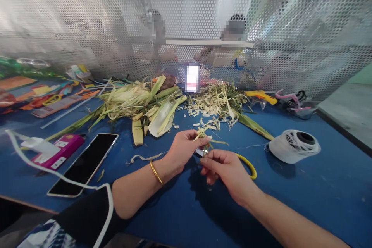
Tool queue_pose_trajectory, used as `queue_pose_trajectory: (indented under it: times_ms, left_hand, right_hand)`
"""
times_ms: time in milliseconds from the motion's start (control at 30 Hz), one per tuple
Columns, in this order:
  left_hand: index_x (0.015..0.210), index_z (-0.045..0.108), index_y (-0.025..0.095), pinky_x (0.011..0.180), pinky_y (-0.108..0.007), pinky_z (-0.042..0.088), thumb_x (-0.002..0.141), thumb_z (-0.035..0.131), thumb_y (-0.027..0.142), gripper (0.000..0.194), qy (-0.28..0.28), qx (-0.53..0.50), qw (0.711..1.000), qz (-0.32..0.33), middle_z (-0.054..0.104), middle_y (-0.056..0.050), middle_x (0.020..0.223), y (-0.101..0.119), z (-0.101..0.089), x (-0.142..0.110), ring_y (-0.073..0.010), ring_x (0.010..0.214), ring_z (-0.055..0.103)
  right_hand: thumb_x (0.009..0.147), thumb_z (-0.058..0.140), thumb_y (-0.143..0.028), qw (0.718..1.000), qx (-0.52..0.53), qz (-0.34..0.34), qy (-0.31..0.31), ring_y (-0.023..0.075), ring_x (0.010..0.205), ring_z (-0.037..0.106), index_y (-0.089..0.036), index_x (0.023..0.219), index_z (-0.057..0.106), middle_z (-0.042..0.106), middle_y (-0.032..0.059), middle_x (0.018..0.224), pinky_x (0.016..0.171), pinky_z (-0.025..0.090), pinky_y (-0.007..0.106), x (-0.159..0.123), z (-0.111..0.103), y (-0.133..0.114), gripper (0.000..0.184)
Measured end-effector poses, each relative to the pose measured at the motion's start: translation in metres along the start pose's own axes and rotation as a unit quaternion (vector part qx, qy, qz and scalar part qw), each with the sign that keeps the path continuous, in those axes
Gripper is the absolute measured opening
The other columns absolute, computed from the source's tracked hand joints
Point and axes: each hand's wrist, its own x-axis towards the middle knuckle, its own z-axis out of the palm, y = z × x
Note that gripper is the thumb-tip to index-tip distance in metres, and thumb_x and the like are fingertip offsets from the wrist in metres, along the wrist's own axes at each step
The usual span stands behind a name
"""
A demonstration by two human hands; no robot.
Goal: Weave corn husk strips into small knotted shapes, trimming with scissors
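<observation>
My left hand (pixel 183 146), with a gold bangle at the wrist, pinches a small knotted piece of pale green husk strips (pixel 202 133) between thumb and fingers. Close below it, my right hand (pixel 226 166) is closed, thumb against fingers, at the thin green ends hanging from that piece. Scissors with a yellow handle (pixel 252 167) are partly hidden behind my right hand; a bit of metal blade shows between the hands. Beyond them lie a heap of long pale green husks (pixel 136 97) and a pile of cut husk scraps (pixel 217 102).
A spool of white thread (pixel 293 147) stands at right. Further back are a yellow glue gun (pixel 261 96) and pink-framed glasses (pixel 296 102). At left lie a black phone (pixel 84 164), a magenta box (pixel 62 149) and a white cable (pixel 109 201). A perforated screen (pixel 101 19) closes the far side.
</observation>
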Motion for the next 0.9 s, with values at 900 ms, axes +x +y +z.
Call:
queue_pose_trajectory:
  times_ms: [900]
  left_hand:
    - [0.061,0.062,0.014,0.060,-0.023,0.039,0.052,0.082,0.038,0.032,-0.118,-0.030,0.986,-0.118,0.060,0.001,0.059,0.011,-0.007,-0.001,-0.0095,0.057,0.051]
  right_hand:
    - [0.078,0.055,-0.037,0.955,-0.263,-0.139,0.016,0.0124,0.052,0.047,-0.019,0.051,0.053,0.053,-0.0016,0.049,0.053,0.034,0.025,0.004,-0.025,-0.011,0.032]
